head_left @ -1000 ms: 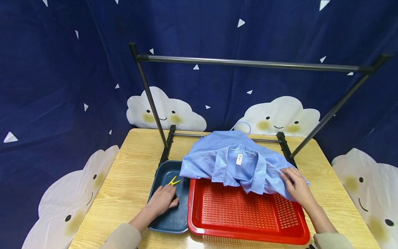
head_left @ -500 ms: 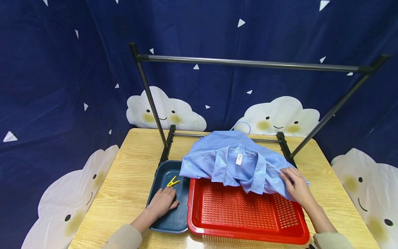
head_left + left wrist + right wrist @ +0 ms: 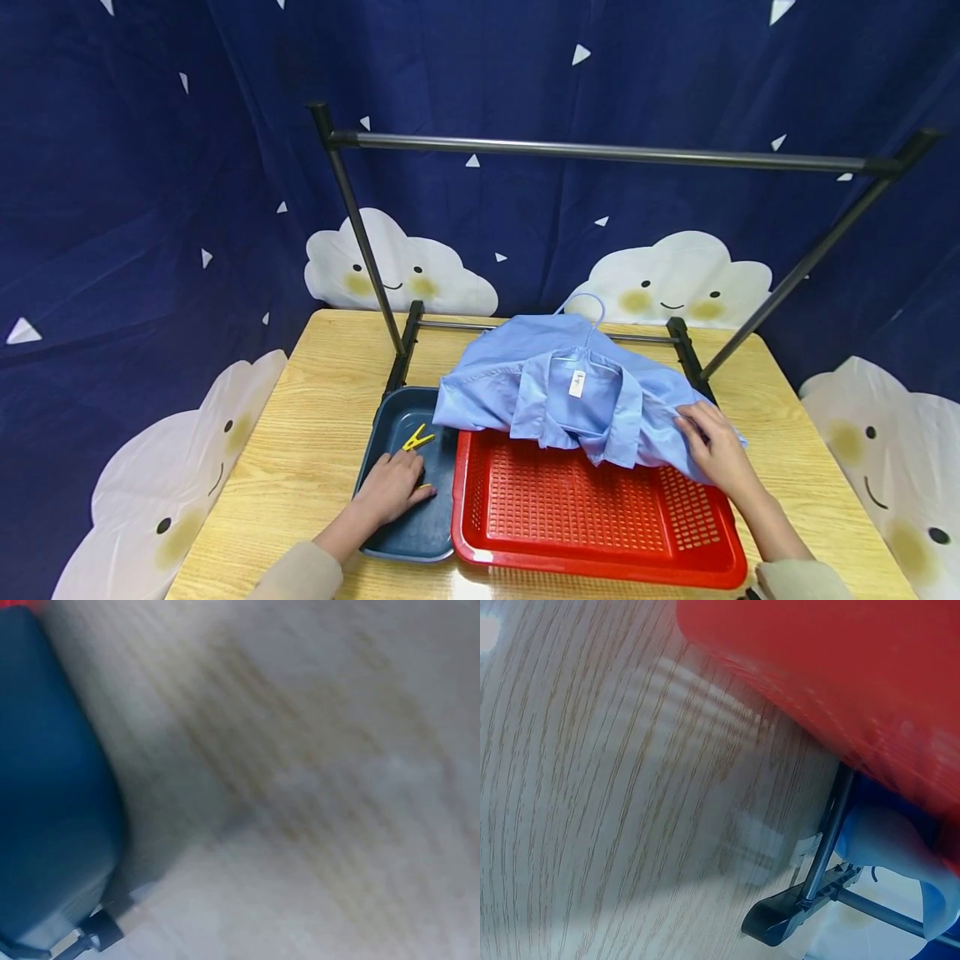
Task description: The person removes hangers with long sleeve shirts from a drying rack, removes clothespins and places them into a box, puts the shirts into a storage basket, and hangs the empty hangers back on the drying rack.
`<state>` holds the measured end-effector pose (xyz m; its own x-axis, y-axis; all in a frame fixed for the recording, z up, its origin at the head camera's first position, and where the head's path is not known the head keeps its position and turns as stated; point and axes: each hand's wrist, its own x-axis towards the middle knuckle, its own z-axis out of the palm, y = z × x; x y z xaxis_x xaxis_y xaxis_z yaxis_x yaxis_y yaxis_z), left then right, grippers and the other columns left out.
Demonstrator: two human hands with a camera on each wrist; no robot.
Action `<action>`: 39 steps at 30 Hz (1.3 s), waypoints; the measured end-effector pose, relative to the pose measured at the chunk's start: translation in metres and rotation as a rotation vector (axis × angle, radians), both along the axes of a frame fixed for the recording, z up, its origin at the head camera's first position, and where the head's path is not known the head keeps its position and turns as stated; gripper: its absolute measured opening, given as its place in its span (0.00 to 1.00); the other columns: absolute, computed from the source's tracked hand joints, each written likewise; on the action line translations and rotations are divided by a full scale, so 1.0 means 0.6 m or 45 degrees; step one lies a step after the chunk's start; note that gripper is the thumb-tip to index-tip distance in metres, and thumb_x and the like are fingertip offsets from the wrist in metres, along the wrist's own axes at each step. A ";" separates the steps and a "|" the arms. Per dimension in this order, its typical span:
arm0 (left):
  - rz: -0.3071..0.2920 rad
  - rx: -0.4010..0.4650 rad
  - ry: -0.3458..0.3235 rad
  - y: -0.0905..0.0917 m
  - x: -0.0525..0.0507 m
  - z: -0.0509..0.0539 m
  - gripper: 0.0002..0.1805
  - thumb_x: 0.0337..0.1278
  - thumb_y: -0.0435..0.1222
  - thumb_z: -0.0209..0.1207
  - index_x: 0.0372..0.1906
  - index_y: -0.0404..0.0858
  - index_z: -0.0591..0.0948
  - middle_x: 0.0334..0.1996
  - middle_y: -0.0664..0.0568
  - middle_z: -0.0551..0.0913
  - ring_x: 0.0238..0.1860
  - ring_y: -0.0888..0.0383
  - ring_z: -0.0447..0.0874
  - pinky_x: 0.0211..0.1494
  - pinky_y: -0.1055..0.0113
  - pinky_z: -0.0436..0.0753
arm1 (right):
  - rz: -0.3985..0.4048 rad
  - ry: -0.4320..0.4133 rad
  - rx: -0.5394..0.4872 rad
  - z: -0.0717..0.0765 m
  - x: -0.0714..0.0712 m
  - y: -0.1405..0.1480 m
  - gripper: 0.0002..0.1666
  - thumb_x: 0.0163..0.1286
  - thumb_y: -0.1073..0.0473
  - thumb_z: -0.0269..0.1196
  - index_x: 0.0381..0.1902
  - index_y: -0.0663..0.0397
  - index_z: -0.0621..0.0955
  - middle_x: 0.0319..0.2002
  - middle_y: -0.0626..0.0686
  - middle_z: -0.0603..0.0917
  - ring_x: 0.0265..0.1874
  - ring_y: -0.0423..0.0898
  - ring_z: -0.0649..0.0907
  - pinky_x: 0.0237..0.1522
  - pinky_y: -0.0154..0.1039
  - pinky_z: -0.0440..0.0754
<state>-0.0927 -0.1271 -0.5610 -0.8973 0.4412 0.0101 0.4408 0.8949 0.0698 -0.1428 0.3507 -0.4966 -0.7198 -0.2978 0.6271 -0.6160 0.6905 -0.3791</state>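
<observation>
A light blue shirt (image 3: 487, 387) on a blue hanger (image 3: 602, 307) lies across the back of a red basket (image 3: 600, 571). At the shirt's right shoulder, my right hand (image 3: 716, 446) pinches the fabric between thumb and fingertips. My left hand (image 3: 390, 490) is down in the dark blue tray (image 3: 416, 537), back of the hand up and thumb out to the side. Just beyond its fingers lies a yellow clip (image 3: 415, 438); a bit of yellow also shows beside the thumb. Its fingertips are hidden, so any hold is unclear. Neither wrist view shows a hand.
A dark metal rack with a horizontal bar (image 3: 600, 152) stands behind the basket, its feet on the wooden table (image 3: 300, 417). A navy curtain (image 3: 187, 167) with white clouds surrounds the table. The tray touches the basket's left side.
My left hand has shifted slightly within the tray, and its thumb points a little further out. The near yellow clip shows more fully. My right hand and the shirt have not moved.
</observation>
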 end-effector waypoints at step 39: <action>-0.341 0.223 0.261 0.165 -0.196 0.217 0.18 0.66 0.47 0.44 0.49 0.40 0.74 0.45 0.52 0.73 0.49 0.55 0.69 0.53 0.58 0.68 | -0.022 -0.023 -0.013 0.003 0.001 -0.002 0.18 0.43 0.82 0.62 0.32 0.62 0.78 0.26 0.49 0.75 0.28 0.39 0.70 0.33 0.32 0.65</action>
<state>-0.2105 -0.0280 -0.4308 -0.7219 0.6357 0.2734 0.6783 0.7283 0.0976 -0.1424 0.3497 -0.4950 -0.7358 -0.2793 0.6169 -0.5973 0.6969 -0.3968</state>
